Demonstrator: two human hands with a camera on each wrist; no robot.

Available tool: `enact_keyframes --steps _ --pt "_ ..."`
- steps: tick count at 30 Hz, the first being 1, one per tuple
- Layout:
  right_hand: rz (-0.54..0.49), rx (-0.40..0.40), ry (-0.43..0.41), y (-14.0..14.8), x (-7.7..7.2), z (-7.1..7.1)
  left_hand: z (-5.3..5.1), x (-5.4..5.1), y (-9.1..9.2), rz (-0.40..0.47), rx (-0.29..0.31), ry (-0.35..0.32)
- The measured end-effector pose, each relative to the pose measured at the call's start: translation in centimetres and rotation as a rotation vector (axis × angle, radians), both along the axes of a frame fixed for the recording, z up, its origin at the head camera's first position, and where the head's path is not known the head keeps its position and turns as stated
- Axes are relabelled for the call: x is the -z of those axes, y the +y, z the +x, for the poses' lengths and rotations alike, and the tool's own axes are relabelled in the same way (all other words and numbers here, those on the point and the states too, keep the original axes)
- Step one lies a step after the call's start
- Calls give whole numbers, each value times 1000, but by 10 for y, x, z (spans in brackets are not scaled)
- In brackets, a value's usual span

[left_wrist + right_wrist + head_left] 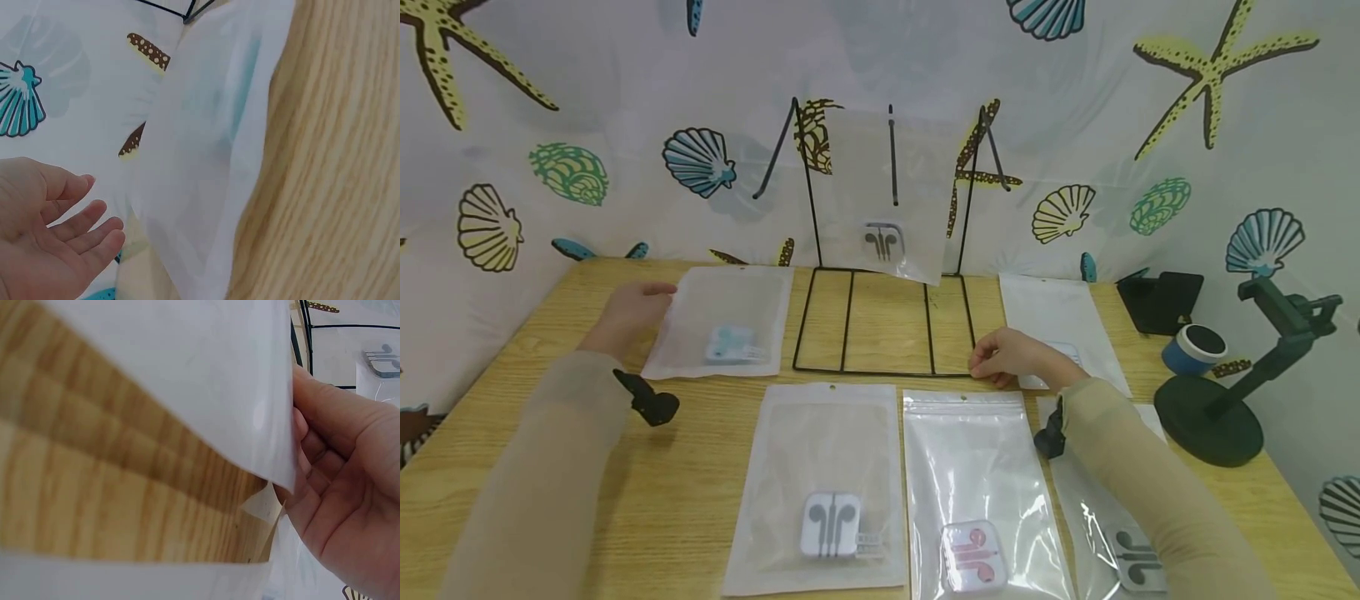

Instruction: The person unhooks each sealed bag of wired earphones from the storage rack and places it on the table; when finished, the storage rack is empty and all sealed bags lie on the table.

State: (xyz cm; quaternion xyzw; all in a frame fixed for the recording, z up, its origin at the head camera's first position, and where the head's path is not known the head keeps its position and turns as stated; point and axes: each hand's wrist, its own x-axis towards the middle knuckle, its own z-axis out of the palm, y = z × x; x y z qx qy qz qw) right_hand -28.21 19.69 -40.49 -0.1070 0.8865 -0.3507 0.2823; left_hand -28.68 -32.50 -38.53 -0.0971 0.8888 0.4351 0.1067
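My left hand (632,312) is beside the left edge of a frosted zip pouch (722,304) with light-blue earphones inside. In the left wrist view the left hand (62,225) has loosely bent fingers, apart from the pouch (194,156). At the back centre stands a black wire display rack (846,321), with a pouch (880,175) of grey earphones hanging on it. My right hand (1018,358) pinches the rack's front right corner. In the right wrist view, a pouch edge (250,412) hides the right hand's (350,475) fingertips.
Pouches of white (827,442) and pink earphones (962,442) lie in front; more pouches (1052,308) lie at right, one partly under my right arm. A dark stand (1210,417), a blue-and-white round item (1195,350) and a black holder (1161,300) line the right edge. A patterned cloth hangs behind.
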Motion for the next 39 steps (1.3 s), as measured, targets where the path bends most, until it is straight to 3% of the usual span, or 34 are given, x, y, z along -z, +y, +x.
enact_keyframes --steps 8,14,18,26,35,39 --pt "-3 -2 0 0 -1 0 -5 -38 67 32 46 185" --pt "-8 -3 0 1 0 -1 -16 -53 111 85 137 301" --pt "-14 -3 0 1 0 -1 -22 -60 134 102 168 326" --pt "-12 -3 5 0 1 0 -32 -68 161 177 188 375" --pt "-10 -8 5 0 0 0 -50 -77 175 359 62 354" --pt "-15 -7 3 0 -1 1 -56 -76 179 401 44 348"
